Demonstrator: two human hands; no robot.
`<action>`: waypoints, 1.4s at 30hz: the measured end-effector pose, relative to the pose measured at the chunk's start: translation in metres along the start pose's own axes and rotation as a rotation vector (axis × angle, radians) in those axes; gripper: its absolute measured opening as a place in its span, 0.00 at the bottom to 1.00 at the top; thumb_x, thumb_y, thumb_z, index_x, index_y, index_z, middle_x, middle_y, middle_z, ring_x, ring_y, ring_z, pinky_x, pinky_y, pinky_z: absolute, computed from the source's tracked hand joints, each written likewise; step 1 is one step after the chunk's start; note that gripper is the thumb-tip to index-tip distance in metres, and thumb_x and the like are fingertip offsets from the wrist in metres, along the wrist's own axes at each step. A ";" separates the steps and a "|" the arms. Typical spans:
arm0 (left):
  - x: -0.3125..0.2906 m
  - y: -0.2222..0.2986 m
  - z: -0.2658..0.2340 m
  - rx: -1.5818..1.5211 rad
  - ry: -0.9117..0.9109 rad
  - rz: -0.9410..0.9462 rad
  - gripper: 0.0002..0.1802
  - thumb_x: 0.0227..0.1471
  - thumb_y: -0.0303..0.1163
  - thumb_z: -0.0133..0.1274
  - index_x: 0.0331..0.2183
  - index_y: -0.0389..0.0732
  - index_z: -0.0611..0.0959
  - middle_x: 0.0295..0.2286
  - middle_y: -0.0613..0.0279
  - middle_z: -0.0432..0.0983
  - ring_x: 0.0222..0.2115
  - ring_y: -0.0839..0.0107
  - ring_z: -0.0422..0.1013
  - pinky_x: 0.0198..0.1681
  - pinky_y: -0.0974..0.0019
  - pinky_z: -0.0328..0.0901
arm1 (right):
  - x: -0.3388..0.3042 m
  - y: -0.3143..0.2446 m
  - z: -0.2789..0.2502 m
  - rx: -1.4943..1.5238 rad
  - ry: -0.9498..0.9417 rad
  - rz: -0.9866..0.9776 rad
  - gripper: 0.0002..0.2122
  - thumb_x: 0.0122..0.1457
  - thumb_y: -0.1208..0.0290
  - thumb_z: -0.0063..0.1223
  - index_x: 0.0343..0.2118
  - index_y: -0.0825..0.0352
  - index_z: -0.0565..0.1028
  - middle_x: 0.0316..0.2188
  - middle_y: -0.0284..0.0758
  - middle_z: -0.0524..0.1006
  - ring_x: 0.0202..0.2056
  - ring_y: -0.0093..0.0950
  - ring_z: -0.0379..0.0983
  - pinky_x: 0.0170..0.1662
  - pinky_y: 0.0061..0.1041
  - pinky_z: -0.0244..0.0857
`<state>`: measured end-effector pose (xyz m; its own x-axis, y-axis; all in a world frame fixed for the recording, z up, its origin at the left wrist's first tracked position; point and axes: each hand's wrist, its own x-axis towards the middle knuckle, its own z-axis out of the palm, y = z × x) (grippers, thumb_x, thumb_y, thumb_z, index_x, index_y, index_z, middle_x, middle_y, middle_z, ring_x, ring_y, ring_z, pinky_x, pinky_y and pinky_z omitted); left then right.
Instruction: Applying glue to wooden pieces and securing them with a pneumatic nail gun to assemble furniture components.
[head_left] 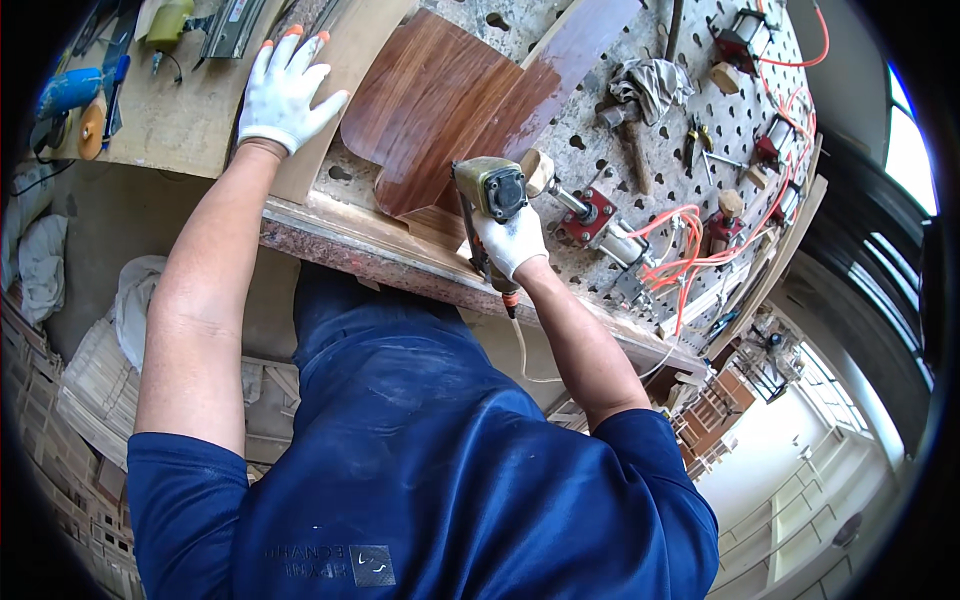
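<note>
My left hand (288,95), in a white glove with orange fingertips, lies with fingers spread on a pale wooden board (352,55). My gloved right hand (516,243) is wrapped round the handle of a pneumatic nail gun (492,185), and a thin air hose (522,350) runs from its base. The gun stands over the near right edge of a reddish-brown striped wood panel (440,95) with curved outlines. The gun hides its own nose, so I cannot tell whether it touches the wood.
The perforated metal table (590,130) carries a red-based pneumatic clamp (600,220) beside the gun, and more clamps with orange hoses (690,265) at right. A hammer (636,155), a crumpled grey rag (655,88) and pliers (692,145) lie beyond. Tools, including a blue one (70,92), lie far left.
</note>
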<state>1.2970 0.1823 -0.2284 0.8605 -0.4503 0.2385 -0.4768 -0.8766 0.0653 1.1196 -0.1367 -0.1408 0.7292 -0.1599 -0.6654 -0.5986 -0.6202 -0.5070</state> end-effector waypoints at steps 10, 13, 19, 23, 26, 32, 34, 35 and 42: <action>-0.003 0.001 -0.004 0.048 -0.054 -0.021 0.21 0.54 0.55 0.57 0.39 0.49 0.85 0.62 0.72 0.68 0.66 0.63 0.56 0.70 0.52 0.47 | -0.005 0.018 0.013 -0.066 0.020 -0.251 0.22 0.57 0.67 0.57 0.55 0.68 0.73 0.50 0.46 0.79 0.47 0.45 0.79 0.52 0.35 0.72; -0.001 0.001 -0.003 0.048 -0.050 -0.017 0.21 0.54 0.54 0.57 0.39 0.49 0.85 0.62 0.71 0.68 0.66 0.63 0.56 0.70 0.52 0.47 | -0.004 0.026 0.015 -0.074 0.027 -0.274 0.23 0.57 0.67 0.57 0.55 0.68 0.72 0.49 0.46 0.79 0.47 0.46 0.79 0.51 0.35 0.73; -0.004 -0.001 0.001 0.019 -0.031 -0.007 0.19 0.54 0.53 0.57 0.38 0.50 0.84 0.62 0.71 0.67 0.66 0.62 0.56 0.70 0.51 0.47 | 0.002 0.025 0.001 -0.093 0.063 -0.271 0.21 0.56 0.67 0.56 0.52 0.69 0.71 0.42 0.47 0.81 0.40 0.45 0.81 0.42 0.34 0.75; -0.005 0.000 0.000 0.014 -0.034 -0.019 0.19 0.54 0.53 0.58 0.38 0.50 0.84 0.62 0.70 0.67 0.66 0.62 0.56 0.70 0.51 0.47 | 0.012 -0.011 -0.035 0.098 0.068 -0.064 0.15 0.56 0.69 0.56 0.45 0.70 0.74 0.34 0.45 0.82 0.31 0.40 0.81 0.34 0.31 0.75; 0.001 0.002 -0.002 0.011 -0.036 -0.014 0.18 0.54 0.53 0.58 0.38 0.50 0.84 0.62 0.70 0.67 0.66 0.62 0.56 0.70 0.51 0.47 | 0.027 -0.030 -0.061 0.518 0.180 0.262 0.10 0.56 0.71 0.56 0.37 0.71 0.78 0.24 0.40 0.80 0.22 0.30 0.77 0.27 0.27 0.71; -0.001 0.002 -0.001 0.023 -0.026 -0.009 0.19 0.54 0.53 0.57 0.37 0.50 0.84 0.62 0.70 0.67 0.66 0.62 0.56 0.70 0.51 0.47 | 0.048 -0.027 -0.057 0.594 0.224 0.210 0.06 0.56 0.73 0.55 0.32 0.70 0.78 0.16 0.35 0.76 0.15 0.23 0.71 0.20 0.21 0.65; -0.001 0.002 -0.001 0.038 -0.045 -0.014 0.19 0.54 0.54 0.57 0.38 0.50 0.84 0.63 0.71 0.67 0.66 0.62 0.56 0.70 0.51 0.47 | 0.046 -0.022 -0.055 0.575 0.198 0.214 0.06 0.56 0.73 0.55 0.32 0.70 0.78 0.17 0.35 0.76 0.16 0.24 0.71 0.20 0.21 0.64; -0.001 0.003 -0.001 0.046 -0.054 -0.016 0.19 0.54 0.54 0.57 0.38 0.50 0.84 0.63 0.71 0.67 0.66 0.62 0.56 0.70 0.51 0.47 | 0.044 -0.020 -0.055 0.566 0.186 0.215 0.06 0.56 0.73 0.55 0.32 0.70 0.78 0.17 0.35 0.76 0.16 0.24 0.72 0.20 0.21 0.64; 0.000 0.001 0.000 0.048 -0.038 -0.005 0.20 0.53 0.53 0.59 0.39 0.49 0.84 0.61 0.66 0.68 0.65 0.61 0.57 0.69 0.52 0.48 | 0.028 0.001 -0.033 0.149 0.103 0.098 0.12 0.56 0.69 0.54 0.41 0.70 0.76 0.28 0.42 0.81 0.27 0.35 0.79 0.31 0.30 0.74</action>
<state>1.2968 0.1817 -0.2280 0.8693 -0.4513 0.2017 -0.4643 -0.8855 0.0196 1.1503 -0.1669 -0.1418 0.6909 -0.2964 -0.6594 -0.7049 -0.4788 -0.5233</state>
